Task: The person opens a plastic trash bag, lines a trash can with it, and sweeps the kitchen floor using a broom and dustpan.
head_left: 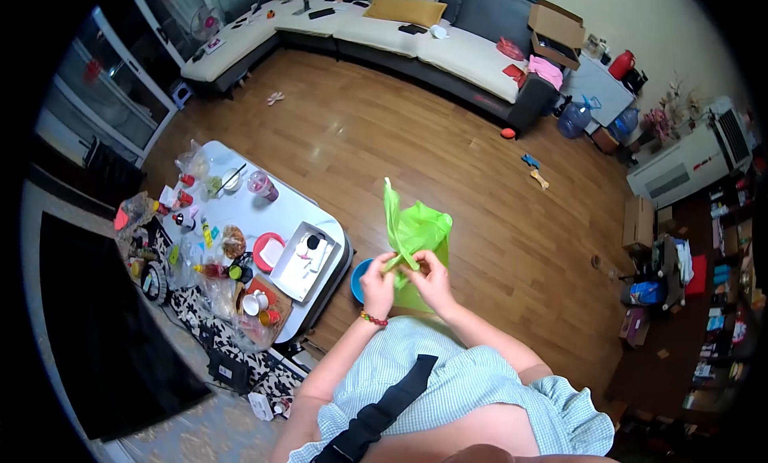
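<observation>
Thin bright-green plastic bag (424, 227), centre of frame, in both my hands at its gathered, twisted part. Left hand (378, 287) pinched on the left of the gather, right hand (430, 282) pinched on its right; both about equally near. Bag's long axis runs roughly up-down in frame, loose film above and behind the hands. Round blue plastic container (358, 282), partly hidden, just left of left hand.

From the head, one wide view faces forward and down, near the left hand (376, 288) and right hand (432, 282), past the desk (294, 210) corner.
</observation>
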Demonstrator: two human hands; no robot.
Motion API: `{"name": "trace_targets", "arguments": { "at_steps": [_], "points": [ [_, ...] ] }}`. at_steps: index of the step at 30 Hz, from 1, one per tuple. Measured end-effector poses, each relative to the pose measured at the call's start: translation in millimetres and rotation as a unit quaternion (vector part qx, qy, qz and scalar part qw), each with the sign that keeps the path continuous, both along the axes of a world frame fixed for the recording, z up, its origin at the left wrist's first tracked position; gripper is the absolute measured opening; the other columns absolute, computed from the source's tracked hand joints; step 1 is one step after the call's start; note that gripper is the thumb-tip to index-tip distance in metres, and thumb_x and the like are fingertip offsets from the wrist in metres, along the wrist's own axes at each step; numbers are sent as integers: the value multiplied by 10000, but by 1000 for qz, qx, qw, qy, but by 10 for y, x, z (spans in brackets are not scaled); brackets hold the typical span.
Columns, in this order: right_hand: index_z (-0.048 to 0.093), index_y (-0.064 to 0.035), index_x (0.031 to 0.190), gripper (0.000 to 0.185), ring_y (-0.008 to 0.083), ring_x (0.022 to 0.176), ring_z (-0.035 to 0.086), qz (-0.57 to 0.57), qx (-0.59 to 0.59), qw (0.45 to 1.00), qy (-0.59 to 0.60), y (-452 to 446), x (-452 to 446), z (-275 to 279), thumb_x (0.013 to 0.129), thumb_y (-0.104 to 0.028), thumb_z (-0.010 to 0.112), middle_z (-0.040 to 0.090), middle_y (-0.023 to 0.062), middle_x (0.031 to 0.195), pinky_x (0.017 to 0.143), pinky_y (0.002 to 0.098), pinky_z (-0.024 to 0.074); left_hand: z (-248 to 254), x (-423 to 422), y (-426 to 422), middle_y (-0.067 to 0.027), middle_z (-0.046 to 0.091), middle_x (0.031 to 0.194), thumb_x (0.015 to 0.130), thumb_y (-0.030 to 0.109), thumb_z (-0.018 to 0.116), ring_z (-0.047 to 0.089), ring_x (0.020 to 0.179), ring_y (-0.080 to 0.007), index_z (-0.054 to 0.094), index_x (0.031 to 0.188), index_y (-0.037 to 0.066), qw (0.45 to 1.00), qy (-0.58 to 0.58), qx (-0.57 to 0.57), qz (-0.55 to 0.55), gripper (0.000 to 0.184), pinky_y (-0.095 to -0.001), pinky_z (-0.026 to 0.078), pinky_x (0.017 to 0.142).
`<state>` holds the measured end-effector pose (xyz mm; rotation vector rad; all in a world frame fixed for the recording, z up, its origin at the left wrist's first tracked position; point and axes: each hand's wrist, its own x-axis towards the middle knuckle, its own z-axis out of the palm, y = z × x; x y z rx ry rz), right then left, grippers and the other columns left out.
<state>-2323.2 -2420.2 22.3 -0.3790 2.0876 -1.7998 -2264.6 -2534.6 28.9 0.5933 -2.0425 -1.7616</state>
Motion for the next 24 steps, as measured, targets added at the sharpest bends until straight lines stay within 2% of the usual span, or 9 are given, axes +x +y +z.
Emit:
{"name": "trace_targets", "arguments": {
  "at_steps": [3,4,7,8,10,14,20,21,24],
  "points": [
    [472,2,962,111,144,780,594,-50,-120,987,-94,-147,-167,-178,857,-24,497,586,76,848,649,272,534,-474,2,-316,-141,555,1109,828,-76,375,558,998,-196,491,1111,-34,961,74,251,87,309,-287,449,867],
    [457,-2,978,108,161,807,601,-49,-134,979,-144,-152,-232,-203,873,-26,465,586,86,873,667,290,546,-493,31,-373,-140,558,1090,899,25,387,555,1003,-206,491,1125,-17,921,101,353,129,253,-325,470,843],
    [414,-23,1032,134,186,802,604,-54,-142,934,-324,-249,-433,-231,903,-59,407,570,96,922,673,305,553,-694,165,-534,-109,558,1097,933,158,405,554,992,-219,497,1131,11,861,78,449,227,264,-371,496,790],
    [411,-31,1038,137,184,783,604,-57,-137,913,-379,-313,-515,-189,906,-64,400,565,94,925,664,299,551,-753,194,-570,-88,568,1073,921,182,433,559,964,-210,512,1117,25,815,74,504,274,263,-348,501,776],
    [420,-68,1052,153,182,765,581,-14,-87,932,-351,-345,-755,-495,904,-60,384,547,75,914,634,318,532,-1324,271,-712,-81,577,1051,908,198,456,556,956,-203,529,1094,38,727,111,612,291,256,-339,496,785],
    [437,-82,1077,190,175,823,565,29,-74,921,-382,-499,-1204,-517,893,-66,392,545,68,934,715,314,505,-1393,314,-845,-83,587,1007,912,222,442,558,934,-215,545,1043,51,654,206,611,396,239,-350,474,823],
    [511,-52,1030,171,153,815,569,225,-11,910,-347,-549,-2215,-768,894,-92,415,568,72,951,717,290,492,-1391,375,-822,-84,587,983,917,247,429,559,905,-215,520,1088,76,630,273,526,501,258,-368,469,803],
    [527,-37,1014,171,163,802,572,223,6,915,-335,-584,-2323,-755,894,-112,431,576,77,914,702,290,490,-1315,375,-728,-77,588,979,903,254,455,565,876,-213,530,1088,85,643,238,496,533,261,-365,470,775],
    [520,-20,1027,199,175,783,574,252,80,907,-327,-711,-2566,-891,896,-147,442,577,84,896,696,298,493,-1821,484,-387,-38,607,887,883,273,487,581,776,-218,584,1019,104,721,106,347,591,237,-372,479,696]
  ]
}}
